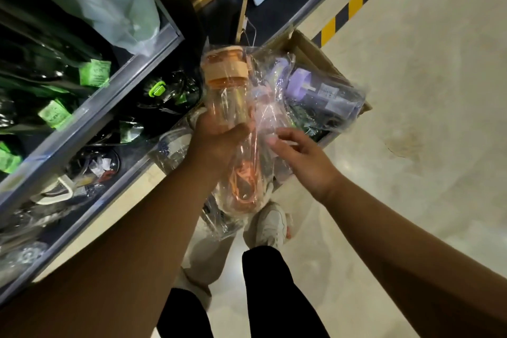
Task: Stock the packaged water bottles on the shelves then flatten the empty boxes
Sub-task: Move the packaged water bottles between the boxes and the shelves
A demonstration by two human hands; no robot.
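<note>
1. A shop or its stockroom; metal shelves (87,115) hold rows of bagged goods with green tags (94,73);
2. an open cardboard box (310,49) of plastic-wrapped water bottles (323,90) sits on the pale polished floor (425,118) beside them;
3. yellow-and-black hazard tape (355,4) marks the floor.

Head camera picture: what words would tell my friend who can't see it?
A person's left hand grips an orange water bottle in clear plastic wrap, while the right hand touches the wrap beside it. Behind sits an open cardboard box holding a wrapped purple bottle, next to shelves of dark bottles.
</note>
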